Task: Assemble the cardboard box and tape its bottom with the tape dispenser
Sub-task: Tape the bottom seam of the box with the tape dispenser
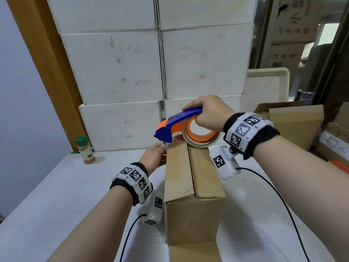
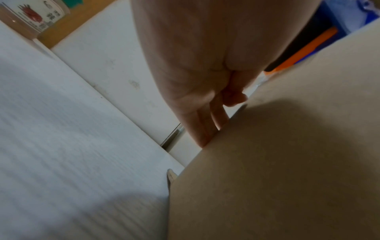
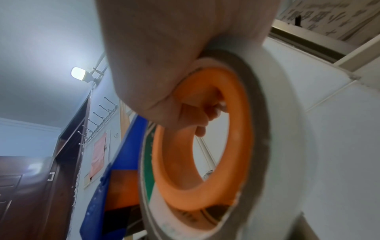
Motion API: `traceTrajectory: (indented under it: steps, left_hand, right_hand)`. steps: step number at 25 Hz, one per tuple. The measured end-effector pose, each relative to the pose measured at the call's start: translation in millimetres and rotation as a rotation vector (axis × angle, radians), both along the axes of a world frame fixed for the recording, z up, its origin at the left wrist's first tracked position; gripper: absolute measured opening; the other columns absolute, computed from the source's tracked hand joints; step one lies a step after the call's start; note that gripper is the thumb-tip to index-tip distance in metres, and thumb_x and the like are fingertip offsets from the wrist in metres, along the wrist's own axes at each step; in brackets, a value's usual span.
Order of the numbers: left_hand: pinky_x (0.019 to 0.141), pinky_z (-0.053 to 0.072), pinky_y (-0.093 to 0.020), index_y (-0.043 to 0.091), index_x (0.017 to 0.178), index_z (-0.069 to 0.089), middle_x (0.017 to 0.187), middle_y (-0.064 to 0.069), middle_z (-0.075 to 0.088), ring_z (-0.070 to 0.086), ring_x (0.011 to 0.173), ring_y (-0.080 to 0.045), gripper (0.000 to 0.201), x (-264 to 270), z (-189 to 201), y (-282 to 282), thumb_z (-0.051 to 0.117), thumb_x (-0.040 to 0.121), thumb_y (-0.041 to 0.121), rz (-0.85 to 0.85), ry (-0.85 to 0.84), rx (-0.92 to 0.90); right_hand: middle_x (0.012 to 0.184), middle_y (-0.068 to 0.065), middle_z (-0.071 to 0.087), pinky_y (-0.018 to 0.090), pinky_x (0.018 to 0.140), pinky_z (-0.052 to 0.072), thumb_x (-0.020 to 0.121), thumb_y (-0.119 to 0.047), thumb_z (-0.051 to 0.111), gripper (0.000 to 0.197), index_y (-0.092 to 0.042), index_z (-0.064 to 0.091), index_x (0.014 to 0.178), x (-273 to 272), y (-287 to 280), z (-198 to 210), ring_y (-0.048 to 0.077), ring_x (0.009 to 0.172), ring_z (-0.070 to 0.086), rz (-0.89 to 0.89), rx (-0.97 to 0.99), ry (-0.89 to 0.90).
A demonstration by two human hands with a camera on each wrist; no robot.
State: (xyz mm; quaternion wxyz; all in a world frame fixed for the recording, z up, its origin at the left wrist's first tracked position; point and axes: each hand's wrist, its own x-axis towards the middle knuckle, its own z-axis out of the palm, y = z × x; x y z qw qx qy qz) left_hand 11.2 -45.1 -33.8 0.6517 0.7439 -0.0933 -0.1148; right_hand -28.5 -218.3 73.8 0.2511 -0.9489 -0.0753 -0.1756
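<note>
Spice jar (image 1: 85,150) before white cartons (image 1: 160,61)

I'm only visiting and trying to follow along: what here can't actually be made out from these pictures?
- Far end of the cardboard box: head view, hidden behind the tape dispenser and the left hand.
- Right hand fingertips: inside the tape roll, blurred in the right wrist view.
- Spice jar label: too small in the head view, blurred and cut off in the left wrist view.
- Box's near end: cut off by the head view's lower edge.

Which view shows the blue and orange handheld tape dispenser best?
The head view: the whole blue and orange handheld tape dispenser shows, gripped by the right hand over the brown cardboard box. The right wrist view shows only its orange hub and roll, blurred; the left wrist view shows a blue-orange sliver.
</note>
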Motion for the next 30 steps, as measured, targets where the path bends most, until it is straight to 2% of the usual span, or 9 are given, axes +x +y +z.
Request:
traceTrajectory:
  steps: [4,9,12,17,20,23,26,28,30]
  left_hand:
    - [0.039,0.043,-0.008,0.011,0.084,0.051,0.071,-0.002,0.055,0.057,0.041,0.003,0.026,0,-3,0,0.033,0.102,0.016,-0.025,0.023,0.025]
    - [0.051,0.044,-0.002,0.011,0.1,0.05,0.082,0.002,0.057,0.055,0.073,-0.007,0.023,-1,-6,-2,0.029,0.103,0.02,-0.029,-0.117,0.17]
    - [0.065,0.045,-0.02,0.009,0.1,0.05,0.086,-0.005,0.059,0.056,0.079,-0.018,0.023,1,-7,-2,0.031,0.102,0.022,-0.045,-0.152,0.224]
    - [0.047,0.047,-0.012,0.013,0.111,0.039,0.083,0.002,0.056,0.055,0.068,-0.009,0.015,5,-9,-1,0.044,0.099,0.02,-0.002,-0.076,0.165]
    - [0.051,0.048,-0.011,0.008,0.122,0.047,0.102,-0.006,0.063,0.06,0.074,-0.008,0.029,10,-12,-1,0.052,0.093,0.009,0.017,-0.042,0.077]
    - [0.049,0.049,-0.012,0.002,0.105,0.052,0.092,-0.01,0.058,0.063,0.06,-0.007,0.032,5,-9,5,0.025,0.09,-0.008,-0.054,0.033,-0.191]
    - [0.075,0.052,-0.026,0.007,0.098,0.055,0.09,-0.006,0.059,0.061,0.078,-0.013,0.023,0,-9,9,0.043,0.082,0.017,-0.203,0.077,-0.361]
    - [0.095,0.046,-0.038,0.007,0.118,0.052,0.106,-0.007,0.061,0.058,0.099,-0.021,0.063,2,-10,10,0.064,0.066,0.039,-0.272,0.032,-0.185]
    - [0.103,0.042,-0.042,0.009,0.131,0.044,0.118,-0.007,0.059,0.056,0.108,-0.023,0.091,5,-11,9,0.073,0.054,0.047,-0.329,0.032,-0.093]
  right_hand:
    - [0.114,-0.002,0.068,0.022,0.087,0.047,0.076,0.004,0.05,0.052,-0.024,0.067,0.115,0,0,-3,0.012,0.101,0.058,0.004,0.026,0.014]
    - [0.114,-0.003,0.066,0.027,0.09,0.049,0.078,0.003,0.052,0.05,-0.024,0.065,0.117,-1,4,-5,0.011,0.1,0.056,0.013,-0.005,0.023]
    - [0.115,-0.004,0.066,0.026,0.089,0.048,0.079,0.002,0.053,0.049,-0.024,0.065,0.118,-1,5,-4,0.009,0.097,0.054,0.016,-0.019,0.021]
    - [0.116,-0.003,0.065,0.027,0.092,0.048,0.079,0.002,0.052,0.048,-0.023,0.065,0.118,-5,6,-3,0.011,0.1,0.055,0.013,-0.028,0.015]
    - [0.116,-0.003,0.065,0.031,0.095,0.049,0.079,0.002,0.052,0.049,-0.023,0.065,0.118,-6,6,-4,0.014,0.105,0.057,0.011,-0.02,0.014]
    - [0.117,-0.003,0.065,0.032,0.095,0.049,0.079,0.002,0.052,0.049,-0.024,0.065,0.119,-5,4,-5,0.014,0.106,0.057,0.007,-0.011,0.017]
    - [0.117,-0.003,0.065,0.03,0.094,0.049,0.079,0.002,0.052,0.049,-0.024,0.065,0.118,-5,4,-5,0.014,0.105,0.057,0.007,-0.001,0.02]
    - [0.116,-0.003,0.065,0.028,0.093,0.048,0.079,0.002,0.051,0.05,-0.024,0.065,0.118,-4,6,-4,0.013,0.104,0.057,0.011,-0.006,0.023]
    - [0.116,-0.002,0.065,0.028,0.092,0.048,0.079,0.003,0.051,0.049,-0.024,0.065,0.118,-4,6,-4,0.014,0.104,0.057,0.014,-0.006,0.024]
